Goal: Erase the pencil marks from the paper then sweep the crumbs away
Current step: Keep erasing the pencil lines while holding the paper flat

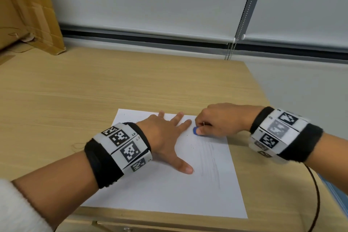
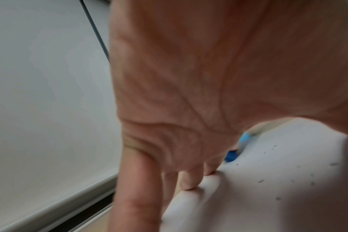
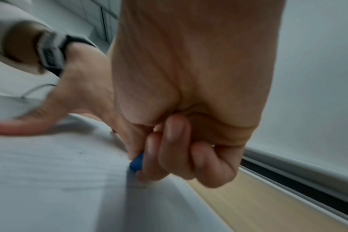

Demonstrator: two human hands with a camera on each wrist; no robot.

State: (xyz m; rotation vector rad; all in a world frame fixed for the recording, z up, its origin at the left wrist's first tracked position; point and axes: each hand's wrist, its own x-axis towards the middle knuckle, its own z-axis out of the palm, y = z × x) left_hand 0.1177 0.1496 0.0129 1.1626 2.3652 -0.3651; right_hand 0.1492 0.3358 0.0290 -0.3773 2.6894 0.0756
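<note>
A white sheet of paper (image 1: 169, 190) lies on the wooden desk (image 1: 94, 84) near its front edge. Faint pencil lines (image 1: 209, 156) run across its right half. My left hand (image 1: 165, 137) lies flat on the paper with fingers spread, pressing it down. My right hand (image 1: 212, 124) pinches a small blue eraser (image 1: 195, 130) against the paper's far right part, just past my left index fingertip. The eraser (image 3: 137, 162) touches the sheet in the right wrist view. Dark eraser crumbs (image 2: 278, 172) are scattered on the paper near the blue eraser (image 2: 231, 155).
A cardboard box (image 1: 28, 11) leans at the desk's back left. A roller blind (image 1: 169, 0) with a bead chain (image 1: 244, 15) hangs behind the desk. A dark cable (image 1: 316, 198) runs from my right wrist. The desk's right edge is close to my right forearm.
</note>
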